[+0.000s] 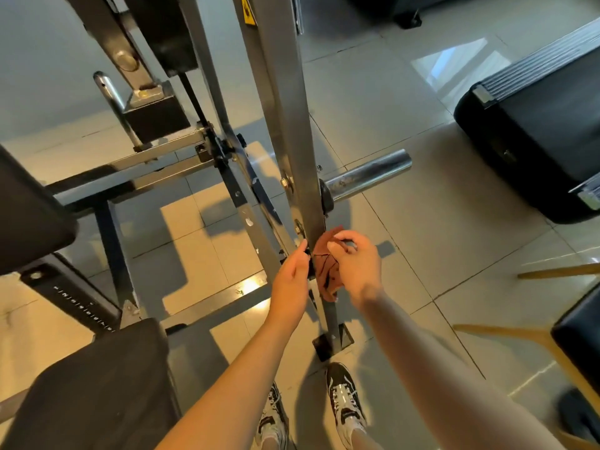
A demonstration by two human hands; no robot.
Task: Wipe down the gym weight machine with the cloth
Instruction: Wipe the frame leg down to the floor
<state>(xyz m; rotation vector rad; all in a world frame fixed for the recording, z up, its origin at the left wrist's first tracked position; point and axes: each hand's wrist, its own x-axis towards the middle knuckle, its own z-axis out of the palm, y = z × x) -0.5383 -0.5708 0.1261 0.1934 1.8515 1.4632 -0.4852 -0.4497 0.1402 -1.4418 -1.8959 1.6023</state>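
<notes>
A rust-brown cloth (326, 266), crumpled and pinched in the right hand (355, 264), is bunched against the lower end of the grey steel post (292, 141) of the weight machine (156, 159), just below the chrome peg (370, 175) jutting from that post's side.

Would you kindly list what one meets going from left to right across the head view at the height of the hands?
In order: black pad → left hand → cloth → right hand → wooden bar.
</notes>
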